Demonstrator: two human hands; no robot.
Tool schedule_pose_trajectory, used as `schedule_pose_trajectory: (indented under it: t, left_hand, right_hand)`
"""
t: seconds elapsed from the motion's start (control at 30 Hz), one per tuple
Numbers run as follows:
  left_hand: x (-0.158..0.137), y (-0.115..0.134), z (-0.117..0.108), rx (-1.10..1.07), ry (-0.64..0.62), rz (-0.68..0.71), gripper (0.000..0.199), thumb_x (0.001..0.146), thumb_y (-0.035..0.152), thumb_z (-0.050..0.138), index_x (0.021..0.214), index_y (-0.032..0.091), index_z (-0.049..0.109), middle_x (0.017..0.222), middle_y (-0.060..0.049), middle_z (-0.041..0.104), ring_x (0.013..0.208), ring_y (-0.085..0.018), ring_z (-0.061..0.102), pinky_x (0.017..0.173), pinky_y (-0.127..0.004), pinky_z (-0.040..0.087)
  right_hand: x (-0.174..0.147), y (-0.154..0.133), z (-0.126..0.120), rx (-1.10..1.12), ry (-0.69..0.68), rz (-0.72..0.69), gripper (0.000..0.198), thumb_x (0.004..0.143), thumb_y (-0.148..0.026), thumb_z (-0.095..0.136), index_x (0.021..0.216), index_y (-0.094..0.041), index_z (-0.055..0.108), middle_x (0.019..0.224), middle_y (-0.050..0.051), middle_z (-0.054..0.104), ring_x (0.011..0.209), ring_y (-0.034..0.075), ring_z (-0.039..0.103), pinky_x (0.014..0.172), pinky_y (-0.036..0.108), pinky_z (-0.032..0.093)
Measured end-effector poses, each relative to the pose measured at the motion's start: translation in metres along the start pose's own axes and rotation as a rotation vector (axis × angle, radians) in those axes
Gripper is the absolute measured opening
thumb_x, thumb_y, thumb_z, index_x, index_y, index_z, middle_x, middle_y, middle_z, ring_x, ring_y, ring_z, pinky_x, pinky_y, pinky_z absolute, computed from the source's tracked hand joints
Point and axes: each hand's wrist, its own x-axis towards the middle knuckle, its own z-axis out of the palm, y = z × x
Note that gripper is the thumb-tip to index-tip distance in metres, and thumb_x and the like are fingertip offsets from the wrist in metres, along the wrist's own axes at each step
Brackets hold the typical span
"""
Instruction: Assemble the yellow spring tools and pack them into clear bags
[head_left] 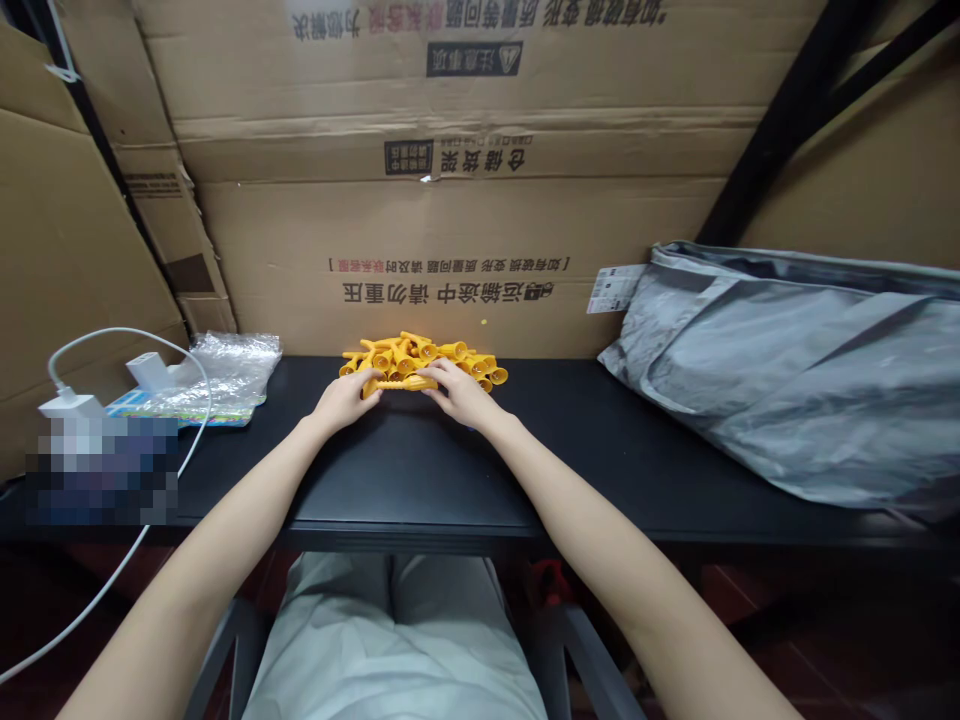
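Both hands meet at the front of a pile of yellow plastic funnel-ended pieces (454, 352), which have flared, hollow ends and narrow stems. Between my hands lies one yellow piece with a ribbed middle (397, 384), level and pointing sideways. My left hand (347, 399) pinches its left end between thumb and fingers. At its other end, my right hand (466, 396) has thumb and fingers closed on it. Part of the piece is covered by my fingertips, and the pile behind is partly hidden by both hands.
A black table (420, 470) runs across, with a cardboard wall (450, 220) behind it. Left are a clear plastic bag (225, 375), a white charger (71, 412) with a looping white cable (124, 565), and a blurred-out item. A grey bag (780, 370) fills the right.
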Motion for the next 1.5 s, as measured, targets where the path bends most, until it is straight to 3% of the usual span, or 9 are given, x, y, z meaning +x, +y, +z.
schedule_pose_trajectory:
  t: [0.2,0.37,0.63,0.9,1.0,1.1,1.17,1.3,1.5]
  left_hand:
    - [0.001,0.0,0.002,-0.013,0.066,0.018,0.039,0.082,0.038,0.056,0.117,0.021,0.056,0.091,-0.004,0.068,0.077,-0.018,0.063,0.071,-0.027,0.046]
    - [0.003,-0.005,0.004,-0.031,0.082,-0.004,0.037,0.08,0.037,0.058,0.114,0.022,0.056,0.081,-0.003,0.066,0.072,-0.018,0.061,0.066,-0.026,0.043]
    - [0.002,-0.008,0.005,-0.079,0.126,0.01,0.03,0.078,0.034,0.06,0.106,0.023,0.058,0.073,0.002,0.061,0.066,-0.015,0.057,0.063,-0.024,0.041]
    - [0.003,-0.003,0.007,-0.133,0.162,0.039,0.026,0.076,0.031,0.063,0.099,0.023,0.057,0.066,0.004,0.055,0.061,-0.013,0.054,0.059,-0.021,0.039]
    - [0.003,-0.004,0.007,-0.142,0.161,0.023,0.026,0.075,0.032,0.063,0.099,0.023,0.056,0.064,0.004,0.054,0.061,-0.013,0.053,0.059,-0.022,0.039]
    - [0.004,-0.006,0.007,-0.156,0.153,0.01,0.027,0.076,0.034,0.063,0.099,0.023,0.056,0.063,0.005,0.053,0.059,-0.013,0.053,0.058,-0.022,0.039]
    - [0.004,-0.007,0.006,-0.162,0.152,0.005,0.027,0.075,0.035,0.064,0.099,0.023,0.057,0.063,0.004,0.054,0.059,-0.013,0.052,0.058,-0.022,0.039]
    - [0.003,-0.006,0.005,-0.161,0.156,0.029,0.029,0.075,0.037,0.065,0.098,0.022,0.056,0.066,0.004,0.055,0.06,-0.013,0.052,0.059,-0.022,0.038]
    - [0.002,-0.003,0.007,-0.148,0.16,0.06,0.031,0.076,0.042,0.065,0.097,0.022,0.056,0.069,0.003,0.057,0.06,-0.012,0.052,0.059,-0.022,0.039]
  right_hand:
    - [0.0,-0.001,0.001,0.035,0.007,0.043,0.029,0.088,-0.021,0.052,0.115,-0.019,0.06,0.105,0.011,0.056,0.096,0.023,0.058,0.091,0.044,0.048]
    - [0.001,0.005,0.001,0.209,0.021,0.123,0.042,0.08,-0.019,0.061,0.121,-0.017,0.052,0.112,0.011,0.057,0.087,0.019,0.059,0.085,0.04,0.05]
    - [0.001,0.006,-0.006,0.533,-0.045,0.354,0.034,0.077,-0.043,0.067,0.094,-0.016,0.058,0.084,0.005,0.068,0.069,0.015,0.065,0.073,0.031,0.052]
    - [0.004,-0.002,-0.001,0.541,-0.081,0.642,0.068,0.082,-0.074,0.034,0.056,-0.015,0.054,0.046,0.006,0.06,0.031,0.01,0.048,0.043,0.024,0.04]
    - [0.005,-0.001,0.0,0.554,-0.073,0.648,0.067,0.085,-0.071,0.032,0.06,-0.014,0.056,0.05,0.006,0.062,0.031,0.009,0.047,0.045,0.024,0.042]
    - [0.004,0.001,-0.004,0.638,-0.036,0.565,0.044,0.082,-0.058,0.056,0.085,-0.015,0.06,0.073,0.004,0.069,0.046,0.009,0.059,0.056,0.024,0.049]
    - [0.003,0.001,-0.006,0.703,-0.009,0.503,0.042,0.072,-0.048,0.072,0.098,-0.018,0.057,0.085,0.002,0.069,0.056,0.011,0.064,0.064,0.025,0.051]
    - [0.002,0.001,-0.006,0.72,-0.069,0.512,0.036,0.075,-0.049,0.068,0.083,-0.017,0.054,0.072,0.002,0.068,0.051,0.011,0.062,0.059,0.025,0.05]
    - [0.005,-0.001,-0.001,0.641,-0.107,0.657,0.05,0.087,-0.062,0.044,0.067,-0.016,0.049,0.051,0.004,0.063,0.034,0.009,0.052,0.04,0.02,0.039]
